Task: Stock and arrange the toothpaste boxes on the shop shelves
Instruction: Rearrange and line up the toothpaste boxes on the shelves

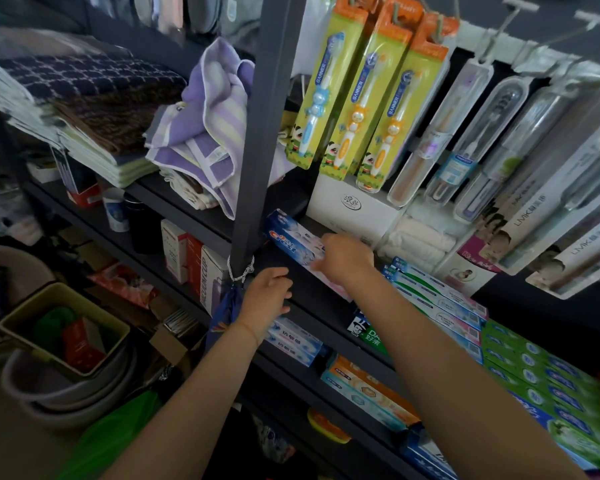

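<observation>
A blue and white Crest toothpaste box [293, 240] lies on the dark shelf [312, 292] beside the grey upright post. My right hand [345, 259] rests on its near end, fingers closed over it. My left hand [267, 296] hovers at the shelf's front edge, fingers apart, holding nothing. To the right lie stacked white-and-teal toothpaste boxes [437, 299] and a row of green boxes [541, 372]. One shelf down are a pale blue box [297, 341], a Darlie box [366, 332] and orange boxes [371, 389].
Children's toothbrush packs [357, 98] and clear-cased toothbrushes [482, 133] hang above the shelf. Folded towels [205, 112] fill the upper left shelf. A grey post [257, 150] divides the bays. Stacked basins with a tray [66, 355] stand on the floor at left.
</observation>
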